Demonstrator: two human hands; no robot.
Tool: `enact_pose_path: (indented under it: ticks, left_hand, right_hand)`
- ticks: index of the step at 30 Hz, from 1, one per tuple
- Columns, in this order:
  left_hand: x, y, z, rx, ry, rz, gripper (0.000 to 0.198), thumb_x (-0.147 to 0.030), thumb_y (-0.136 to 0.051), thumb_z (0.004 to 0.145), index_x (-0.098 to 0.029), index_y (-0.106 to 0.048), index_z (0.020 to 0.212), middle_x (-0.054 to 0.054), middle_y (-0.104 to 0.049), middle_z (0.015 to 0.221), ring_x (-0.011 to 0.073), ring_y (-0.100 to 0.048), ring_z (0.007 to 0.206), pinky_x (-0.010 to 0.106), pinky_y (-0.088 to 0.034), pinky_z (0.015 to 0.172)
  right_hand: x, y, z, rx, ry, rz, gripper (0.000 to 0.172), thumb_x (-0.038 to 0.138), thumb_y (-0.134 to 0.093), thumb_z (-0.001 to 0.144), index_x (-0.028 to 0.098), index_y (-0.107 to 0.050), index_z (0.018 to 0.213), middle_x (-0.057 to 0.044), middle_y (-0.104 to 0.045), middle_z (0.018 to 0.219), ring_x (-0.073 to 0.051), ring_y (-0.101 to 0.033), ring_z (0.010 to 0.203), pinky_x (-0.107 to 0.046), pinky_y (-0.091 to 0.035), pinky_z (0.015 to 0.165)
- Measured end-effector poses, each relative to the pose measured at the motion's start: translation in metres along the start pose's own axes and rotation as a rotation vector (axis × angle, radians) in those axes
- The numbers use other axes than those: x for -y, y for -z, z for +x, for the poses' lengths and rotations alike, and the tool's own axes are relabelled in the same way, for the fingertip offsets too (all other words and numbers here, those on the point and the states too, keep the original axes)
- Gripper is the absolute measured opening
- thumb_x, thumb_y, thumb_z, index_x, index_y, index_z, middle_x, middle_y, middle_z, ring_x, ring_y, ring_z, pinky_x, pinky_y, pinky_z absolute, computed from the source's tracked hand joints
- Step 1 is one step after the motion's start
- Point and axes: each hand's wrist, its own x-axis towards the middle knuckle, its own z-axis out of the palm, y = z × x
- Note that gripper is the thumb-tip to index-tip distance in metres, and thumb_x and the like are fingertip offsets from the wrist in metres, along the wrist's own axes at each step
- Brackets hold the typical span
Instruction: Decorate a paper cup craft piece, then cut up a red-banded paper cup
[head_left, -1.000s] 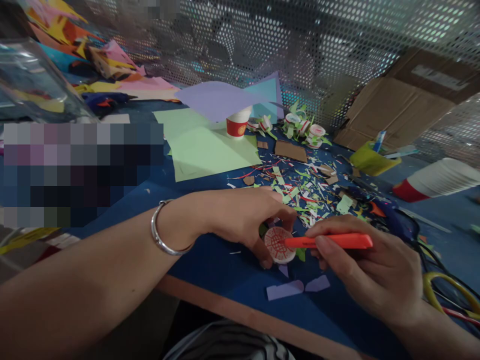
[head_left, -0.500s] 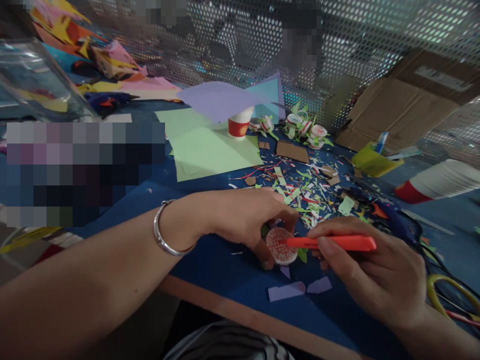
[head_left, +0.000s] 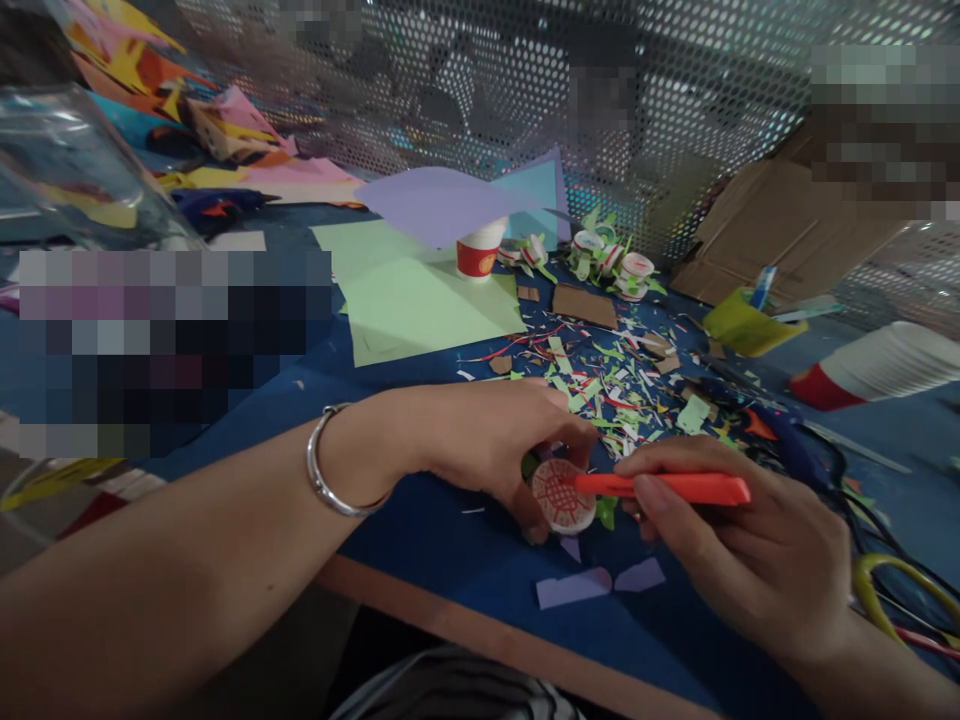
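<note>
The table's (head_left: 480, 545) brown near edge (head_left: 465, 612) is running slantwise below both hands, and the blue top is showing between that edge and the left hand (head_left: 487, 440). More blue is lying open between the left forearm and the pale green paper (head_left: 427, 320). Beyond the hands, a dense scatter of cut paper scraps (head_left: 611, 385) is crowding the surface, and the perforated screen (head_left: 480, 90) is bounding the far side.

One small white disc-shaped piece (head_left: 561, 508) with red line patterning is sitting in the left hand, its thumb and fingers curling around it just above the near edge. The right hand (head_left: 750, 545) is pinching one orange-red marker (head_left: 675, 488), pointing it at the disc's face; whether the tip is touching cannot be told.

Two lilac paper strips (head_left: 574, 588) are lying just below the disc. One red-banded paper cup (head_left: 475, 258) is standing upright, one stack of paper cups (head_left: 892, 362) is lying sideways at right, and one yellow holder (head_left: 750, 328) is leaning nearby.
</note>
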Motion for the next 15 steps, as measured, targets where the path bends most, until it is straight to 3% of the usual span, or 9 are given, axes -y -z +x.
enact_pose_path:
  ticks: [15]
  left_hand:
    - [-0.001,0.0002,-0.0005,-0.012,0.016,-0.013,0.05,-0.044,-0.087,0.068,-0.02,-0.067,0.107,0.002,-0.063,0.095,0.0204,-0.055,0.089,0.029,-0.038,0.069]
  right_hand:
    - [0.0011,0.0009,-0.0009,0.03,0.03,0.015,0.007,0.023,-0.062,0.093,0.027,-0.067,0.093,0.005,-0.074,0.076,-0.01,-0.069,0.059,-0.024,-0.052,0.058]
